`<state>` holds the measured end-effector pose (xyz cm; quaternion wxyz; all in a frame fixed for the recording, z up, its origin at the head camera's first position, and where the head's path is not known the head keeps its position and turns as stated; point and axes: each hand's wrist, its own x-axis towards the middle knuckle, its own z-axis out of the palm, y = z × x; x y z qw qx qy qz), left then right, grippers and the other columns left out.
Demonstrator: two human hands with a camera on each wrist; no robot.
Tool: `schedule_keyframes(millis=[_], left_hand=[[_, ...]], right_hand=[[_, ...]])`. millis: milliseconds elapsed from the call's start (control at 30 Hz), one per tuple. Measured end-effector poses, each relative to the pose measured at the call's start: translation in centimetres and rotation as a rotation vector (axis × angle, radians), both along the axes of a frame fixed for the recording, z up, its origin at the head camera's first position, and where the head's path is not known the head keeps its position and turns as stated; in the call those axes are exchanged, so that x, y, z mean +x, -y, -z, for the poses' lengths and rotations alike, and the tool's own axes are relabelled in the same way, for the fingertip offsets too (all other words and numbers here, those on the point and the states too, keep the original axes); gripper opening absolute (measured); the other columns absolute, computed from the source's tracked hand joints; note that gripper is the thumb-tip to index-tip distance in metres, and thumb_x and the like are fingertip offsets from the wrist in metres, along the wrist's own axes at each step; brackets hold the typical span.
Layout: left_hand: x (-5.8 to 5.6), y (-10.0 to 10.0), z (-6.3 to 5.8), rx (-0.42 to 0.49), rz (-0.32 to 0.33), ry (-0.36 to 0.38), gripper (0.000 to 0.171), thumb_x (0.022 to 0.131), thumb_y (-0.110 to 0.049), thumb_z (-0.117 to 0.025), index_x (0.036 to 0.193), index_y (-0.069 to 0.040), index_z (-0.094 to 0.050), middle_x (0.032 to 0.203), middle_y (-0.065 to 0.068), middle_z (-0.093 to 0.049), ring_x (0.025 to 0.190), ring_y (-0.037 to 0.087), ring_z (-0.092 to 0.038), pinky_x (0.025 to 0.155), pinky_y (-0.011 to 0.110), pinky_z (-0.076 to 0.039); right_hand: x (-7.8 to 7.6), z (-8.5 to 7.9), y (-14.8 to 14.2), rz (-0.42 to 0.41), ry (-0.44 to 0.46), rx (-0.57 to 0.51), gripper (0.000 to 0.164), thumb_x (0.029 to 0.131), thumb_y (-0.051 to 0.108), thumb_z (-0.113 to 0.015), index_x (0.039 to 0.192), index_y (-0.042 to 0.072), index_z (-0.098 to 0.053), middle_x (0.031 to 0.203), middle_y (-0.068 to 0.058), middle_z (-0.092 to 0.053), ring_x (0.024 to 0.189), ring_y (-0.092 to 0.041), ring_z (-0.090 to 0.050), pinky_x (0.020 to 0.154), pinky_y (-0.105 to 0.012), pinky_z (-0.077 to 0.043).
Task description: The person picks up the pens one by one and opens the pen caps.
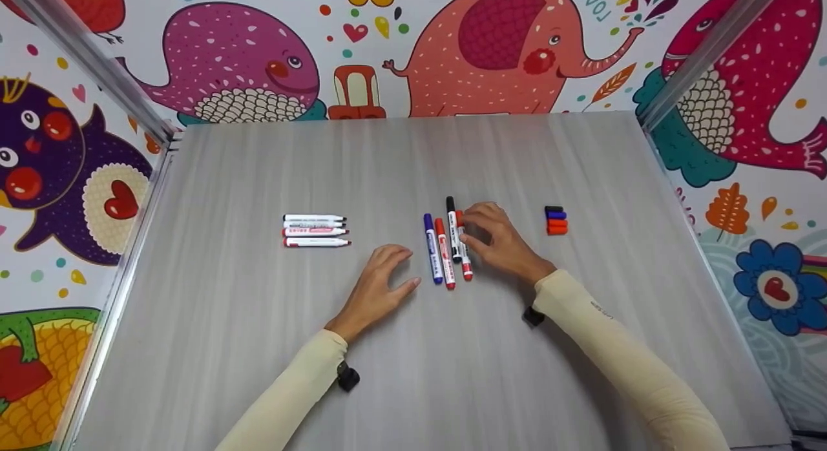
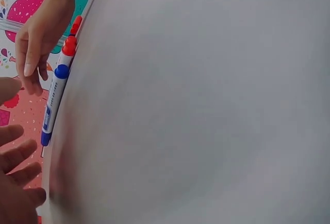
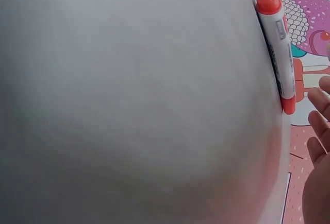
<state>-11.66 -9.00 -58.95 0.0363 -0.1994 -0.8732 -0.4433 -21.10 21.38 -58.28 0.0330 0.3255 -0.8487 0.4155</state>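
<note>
In the head view my left hand (image 1: 375,288) hovers left of a group of capped markers, fingers bent loosely and thumb apart, holding nothing. The group has a blue marker (image 1: 433,249), a red marker (image 1: 445,254), a black marker (image 1: 453,231) and another red marker (image 1: 466,267), lying side by side. My right hand (image 1: 501,242) is at the right side of this group, fingertips overlapping the rightmost red marker in that view. The right wrist view shows a red marker (image 3: 280,49) with a gap between it and the relaxed fingers (image 3: 319,123).
Several uncapped white markers (image 1: 316,242) lie in a stack of rows on the left of the table (image 1: 258,347), tips pointing right. Loose black, blue and red caps (image 1: 557,227) sit together at the right. Patterned walls (image 1: 362,50) border the table.
</note>
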Motion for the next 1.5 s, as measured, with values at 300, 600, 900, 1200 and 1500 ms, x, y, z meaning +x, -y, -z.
schedule_keyframes(millis=[300, 600, 900, 1200, 1500], left_hand=[[0.0, -1.2, 0.1, 0.021, -0.003, 0.013, 0.053, 0.098, -0.019, -0.085, 0.144, 0.001, -0.068, 0.147, 0.014, -0.064, 0.144, 0.034, -0.053, 0.124, 0.052, -0.041], [0.0, -2.3, 0.4, 0.005, 0.004, -0.004, 0.056, 0.097, -0.018, -0.087, 0.145, 0.002, -0.067, 0.149, 0.015, -0.063, 0.151, 0.036, -0.047, 0.127, 0.052, -0.037], [0.1, -3.0, 0.8, 0.012, -0.005, -0.006, 0.057, 0.097, -0.018, -0.087, 0.146, 0.004, -0.066, 0.152, 0.018, -0.060, 0.156, 0.039, -0.042, 0.129, 0.053, -0.033], [0.1, -3.4, 1.2, 0.010, -0.006, -0.055, 0.058, 0.096, -0.017, -0.088, 0.144, 0.006, -0.066, 0.150, 0.019, -0.061, 0.154, 0.042, -0.043, 0.127, 0.055, -0.035], [-0.1, -3.3, 1.3, -0.010, -0.013, -0.071, 0.057, 0.097, -0.018, -0.088, 0.144, 0.005, -0.066, 0.150, 0.018, -0.061, 0.154, 0.041, -0.043, 0.127, 0.055, -0.036]], right_hand=[[-0.1, 0.1, 0.9, 0.003, 0.024, 0.038, 0.041, 0.101, 0.015, -0.080, 0.138, 0.001, -0.073, 0.140, -0.014, -0.068, 0.138, -0.036, -0.050, 0.122, -0.059, -0.034], [-0.7, 0.3, 1.7, -0.016, -0.013, 0.104, 0.050, 0.101, 0.029, -0.081, 0.143, 0.003, -0.071, 0.145, -0.012, -0.064, 0.142, -0.033, -0.046, 0.124, -0.058, -0.029], [-1.4, 0.7, 2.5, -0.047, -0.102, 0.122, 0.053, 0.101, 0.033, -0.082, 0.142, 0.002, -0.070, 0.144, -0.013, -0.064, 0.141, -0.035, -0.047, 0.122, -0.060, -0.029], [-1.8, 1.3, 3.2, -0.082, -0.200, 0.197, 0.058, 0.103, 0.038, -0.077, 0.148, 0.003, -0.066, 0.148, -0.015, -0.060, 0.145, -0.036, -0.045, 0.123, -0.060, -0.028], [-2.6, 1.4, 3.1, -0.087, -0.395, 0.304, 0.064, 0.105, 0.050, -0.067, 0.148, 0.003, -0.063, 0.151, -0.017, -0.055, 0.144, -0.037, -0.044, 0.120, -0.061, -0.029]])
